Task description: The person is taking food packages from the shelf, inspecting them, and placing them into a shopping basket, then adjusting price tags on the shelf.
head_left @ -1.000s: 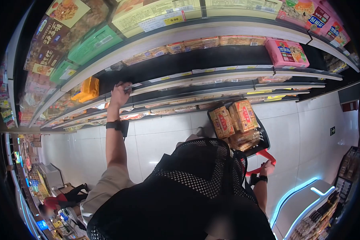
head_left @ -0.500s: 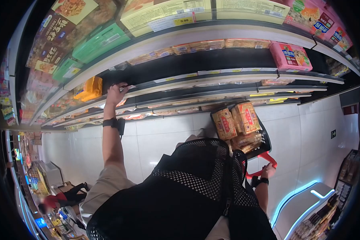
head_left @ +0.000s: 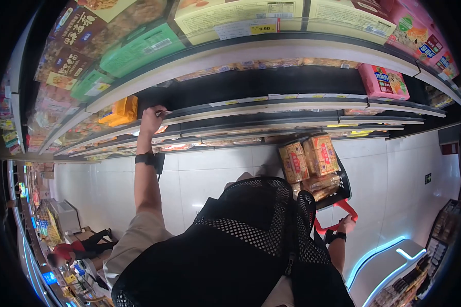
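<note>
My left hand is at the front edge of a shelf, its fingers curled together. A small pale slip, perhaps a price label, shows at the fingertips; what they grip is not clear. An orange package lies on the shelf just left of that hand. My right hand is wrapped around the red handle of a black shopping basket. Inside the basket are packs of biscuit-like snacks in orange-brown wrapping with red labels, beside more clear-wrapped packs.
Pink packages stand farther right on the same shelf. Yellow boxes and green boxes fill the shelf above. A blue-lit counter stands at lower right. Another person is at lower left, beyond the tiled floor.
The view has shifted slightly, so the shelves and basket appear a little farther right. My left hand stays at the shelf edge, and my right hand keeps the basket handle.
</note>
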A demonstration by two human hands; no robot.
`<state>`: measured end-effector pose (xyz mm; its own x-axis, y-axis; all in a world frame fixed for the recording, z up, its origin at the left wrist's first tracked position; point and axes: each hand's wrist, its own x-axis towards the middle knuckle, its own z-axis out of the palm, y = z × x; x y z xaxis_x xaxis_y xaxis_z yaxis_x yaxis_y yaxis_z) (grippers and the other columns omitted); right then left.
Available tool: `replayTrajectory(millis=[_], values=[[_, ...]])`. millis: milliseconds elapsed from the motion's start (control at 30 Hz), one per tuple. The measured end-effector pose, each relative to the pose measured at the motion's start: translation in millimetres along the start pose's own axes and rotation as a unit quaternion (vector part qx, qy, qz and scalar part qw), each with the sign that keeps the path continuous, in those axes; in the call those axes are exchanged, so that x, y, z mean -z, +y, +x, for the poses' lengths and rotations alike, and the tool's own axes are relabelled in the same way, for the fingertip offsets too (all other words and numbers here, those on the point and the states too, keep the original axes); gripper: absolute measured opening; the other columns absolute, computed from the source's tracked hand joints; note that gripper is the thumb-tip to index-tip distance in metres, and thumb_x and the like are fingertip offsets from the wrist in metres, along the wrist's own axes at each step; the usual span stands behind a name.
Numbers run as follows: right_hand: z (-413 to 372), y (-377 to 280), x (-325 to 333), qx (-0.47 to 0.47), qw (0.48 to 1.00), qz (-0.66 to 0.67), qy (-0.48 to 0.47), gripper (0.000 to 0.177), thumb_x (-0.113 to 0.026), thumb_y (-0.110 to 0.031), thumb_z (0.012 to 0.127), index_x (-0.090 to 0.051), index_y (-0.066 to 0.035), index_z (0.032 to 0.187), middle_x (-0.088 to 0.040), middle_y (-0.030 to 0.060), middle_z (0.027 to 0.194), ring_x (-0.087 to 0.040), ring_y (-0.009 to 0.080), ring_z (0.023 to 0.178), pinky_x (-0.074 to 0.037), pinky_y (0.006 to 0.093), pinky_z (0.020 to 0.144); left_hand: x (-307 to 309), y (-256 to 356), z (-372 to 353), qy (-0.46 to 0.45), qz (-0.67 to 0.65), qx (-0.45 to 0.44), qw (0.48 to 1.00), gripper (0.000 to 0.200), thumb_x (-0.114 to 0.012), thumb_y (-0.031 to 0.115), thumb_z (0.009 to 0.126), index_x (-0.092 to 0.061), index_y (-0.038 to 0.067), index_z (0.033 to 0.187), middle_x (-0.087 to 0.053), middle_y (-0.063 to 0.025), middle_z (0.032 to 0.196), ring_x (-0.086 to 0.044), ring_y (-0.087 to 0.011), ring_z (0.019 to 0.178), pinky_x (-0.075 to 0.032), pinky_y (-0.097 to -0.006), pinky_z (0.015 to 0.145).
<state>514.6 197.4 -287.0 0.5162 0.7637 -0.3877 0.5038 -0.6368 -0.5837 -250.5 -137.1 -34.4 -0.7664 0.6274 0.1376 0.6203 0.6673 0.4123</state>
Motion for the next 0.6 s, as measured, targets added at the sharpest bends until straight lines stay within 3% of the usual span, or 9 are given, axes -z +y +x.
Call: replayTrajectory(millis=[67,133,233,300,500,533,600], values=[[8.6,7.4,-3.5,-0.004,1.000,0.003,0.003,0.028,-0.057,-0.025,0.090,-0.057,0.003,0.093,-0.062,0.0111,0.065,-0.060,0.0205,0.051,-0.050,0.0333,0.048,5.2,-0.7,0.3,-0.008,-0.010,0.006,1.000,0.016,-0.065,0.002,0.078,-0.070,0.001,0.093,-0.071,-0.0162,0.087,-0.071,-0.0271,0.084,-0.054,-0.0323,0.076],[4.4,2.5,-2.4,-0.006,1.000,-0.009,0.006,0.029,-0.057,-0.026,0.089,-0.058,0.003,0.091,-0.062,0.0111,0.065,-0.060,0.0205,0.051,-0.050,0.0332,0.048,5.7,-1.5,1.2,-0.005,-0.046,0.000,0.999,0.013,-0.066,0.002,0.081,-0.069,-0.002,0.093,-0.072,-0.0122,0.082,-0.070,-0.0159,0.079,-0.053,-0.0280,0.073],[-3.3,-4.3,-0.4,0.001,1.000,-0.016,0.012,0.030,-0.057,-0.027,0.088,-0.059,0.003,0.087,-0.062,0.0110,0.064,-0.060,0.0208,0.051,-0.050,0.0334,0.048,8.6,5.5,2.1,-0.010,-0.117,0.034,0.992,0.013,-0.063,0.000,0.084,-0.069,-0.002,0.095,-0.071,-0.0067,0.081,-0.066,-0.0118,0.077,-0.051,-0.0258,0.073],[-6.0,-8.2,0.9,-0.012,0.997,-0.066,0.028,0.043,-0.056,-0.038,0.089,-0.064,0.004,0.084,-0.069,0.0144,0.073,-0.067,0.0260,0.062,-0.055,0.0372,0.062,4.8,-4.2,5.3,0.005,-0.151,0.016,0.988,0.014,-0.063,0.001,0.086,-0.069,-0.002,0.098,-0.070,-0.0043,0.083,-0.063,-0.0099,0.077,-0.050,-0.0245,0.073],[-5.6,-10.0,3.1,-0.020,0.991,-0.129,0.028,0.047,-0.055,-0.043,0.087,-0.069,0.002,0.083,-0.071,0.0148,0.077,-0.070,0.0274,0.070,-0.056,0.0381,0.069,1.4,16.2,13.1,0.038,-0.277,0.017,0.960,0.016,-0.061,0.009,0.094,-0.067,-0.002,0.104,-0.066,-0.0003,0.087,-0.057,-0.0049,0.079,-0.048,-0.0215,0.073],[-6.5,-10.2,3.1,-0.020,0.991,-0.129,0.029,0.047,-0.055,-0.043,0.087,-0.069,0.002,0.083,-0.071,0.0148,0.077,-0.070,0.0274,0.070,-0.056,0.0381,0.069,1.6,27.9,14.1,0.032,-0.294,0.015,0.955,0.018,-0.062,0.011,0.094,-0.067,-0.002,0.105,-0.066,-0.0005,0.088,-0.057,-0.0041,0.080,-0.048,-0.0211,0.072],[-9.3,-11.4,3.3,0.003,0.995,-0.094,0.036,0.038,-0.056,-0.032,0.085,-0.063,0.005,0.080,-0.064,0.0139,0.065,-0.063,0.0254,0.054,-0.054,0.0371,0.055,0.7,46.2,14.7,0.018,-0.284,0.010,0.959,0.018,-0.061,0.010,0.095,-0.066,-0.003,0.106,-0.066,-0.0008,0.088,-0.056,-0.0040,0.081,-0.047,-0.0209,0.073]])
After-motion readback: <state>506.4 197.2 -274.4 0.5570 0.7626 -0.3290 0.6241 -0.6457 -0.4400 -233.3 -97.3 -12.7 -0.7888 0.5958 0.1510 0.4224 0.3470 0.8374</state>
